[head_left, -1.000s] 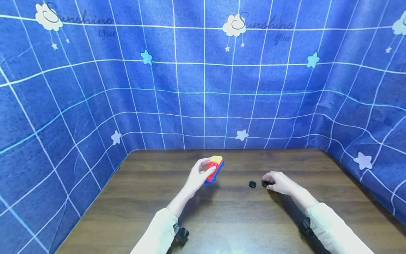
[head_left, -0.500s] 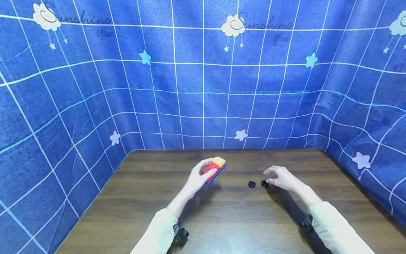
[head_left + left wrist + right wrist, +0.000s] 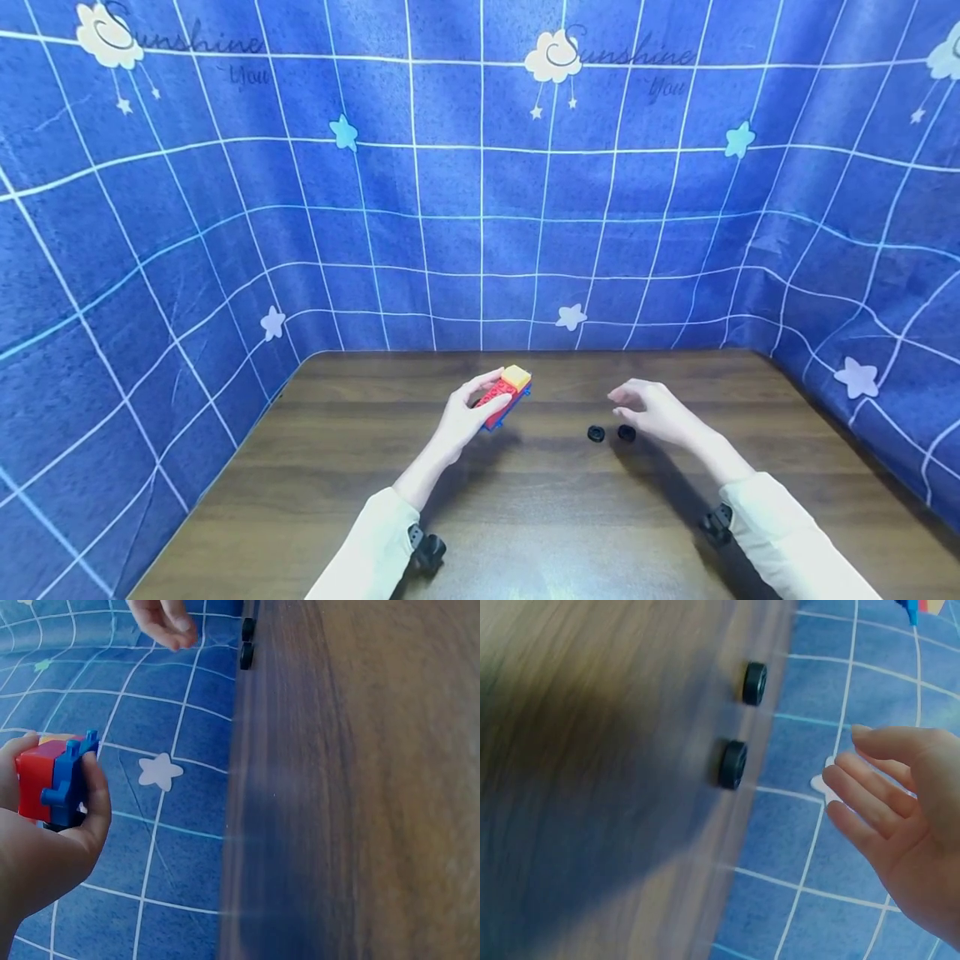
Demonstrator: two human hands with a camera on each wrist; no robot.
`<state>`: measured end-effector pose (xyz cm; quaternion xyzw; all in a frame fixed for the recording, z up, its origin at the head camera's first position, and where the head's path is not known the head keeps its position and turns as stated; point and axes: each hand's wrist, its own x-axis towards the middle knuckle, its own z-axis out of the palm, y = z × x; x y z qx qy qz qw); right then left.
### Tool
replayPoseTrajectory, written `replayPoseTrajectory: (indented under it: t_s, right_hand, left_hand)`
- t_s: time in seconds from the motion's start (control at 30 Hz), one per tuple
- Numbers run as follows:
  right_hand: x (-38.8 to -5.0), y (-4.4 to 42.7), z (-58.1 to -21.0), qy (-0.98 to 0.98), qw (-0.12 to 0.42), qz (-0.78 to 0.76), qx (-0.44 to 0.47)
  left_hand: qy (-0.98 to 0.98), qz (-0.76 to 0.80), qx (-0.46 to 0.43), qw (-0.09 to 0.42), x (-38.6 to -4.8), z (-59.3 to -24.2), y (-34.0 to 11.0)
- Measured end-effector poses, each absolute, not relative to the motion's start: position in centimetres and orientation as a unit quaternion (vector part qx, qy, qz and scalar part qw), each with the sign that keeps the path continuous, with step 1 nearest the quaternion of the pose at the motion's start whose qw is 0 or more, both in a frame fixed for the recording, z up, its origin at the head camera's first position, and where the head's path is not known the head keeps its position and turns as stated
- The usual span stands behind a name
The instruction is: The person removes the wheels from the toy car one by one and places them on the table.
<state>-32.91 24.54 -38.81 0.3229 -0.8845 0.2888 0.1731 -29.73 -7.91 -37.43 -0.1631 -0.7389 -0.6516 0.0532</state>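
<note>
Blue curtain hangs behind the worktop, where two black wheels lie loose, near each other. Above it, the left hand grips the toy. Its body looks built, and a dark part beneath may be a fitted wheel; bare blue pegs suggest the loose pair remains to be added. Just above them, the right hand holds nothing, fingers parted.

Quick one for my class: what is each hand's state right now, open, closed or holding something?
Left hand: holding the red, yellow and blue toy.
Right hand: open, holding nothing.
</note>
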Motion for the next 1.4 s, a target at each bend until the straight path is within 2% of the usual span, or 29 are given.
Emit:
replayPoseTrajectory:
  t_s: [0.2, 0.53, 0.73, 1.03, 1.4]
  right_hand:
    - [-32.5, 22.9, -37.6, -0.879, 0.18, 0.289, 0.333]
    - [-32.6, 21.2, -37.2, -0.868, 0.187, 0.289, 0.357]
    - [-32.6, 20.7, -37.4, -0.861, 0.192, 0.293, 0.369]
    - [-32.6, 19.7, -37.6, -0.85, 0.206, 0.3, 0.381]
    - [-32.2, 18.6, -37.2, -0.848, 0.182, 0.33, 0.373]
  left_hand:
    - [-0.699, -0.693, -0.174, 0.007, -30.0, -37.2, -7.8]
    - [-0.726, -0.666, -0.167, 0.05, -29.6, -37.0, -7.7]
    - [-0.742, -0.644, -0.174, 0.074, -30.5, -37.9, -7.7]
    - [-0.76, -0.625, -0.161, 0.075, -32.0, -40.0, -7.6]
    - [-0.804, -0.564, -0.164, 0.093, -31.0, -39.4, -7.5]
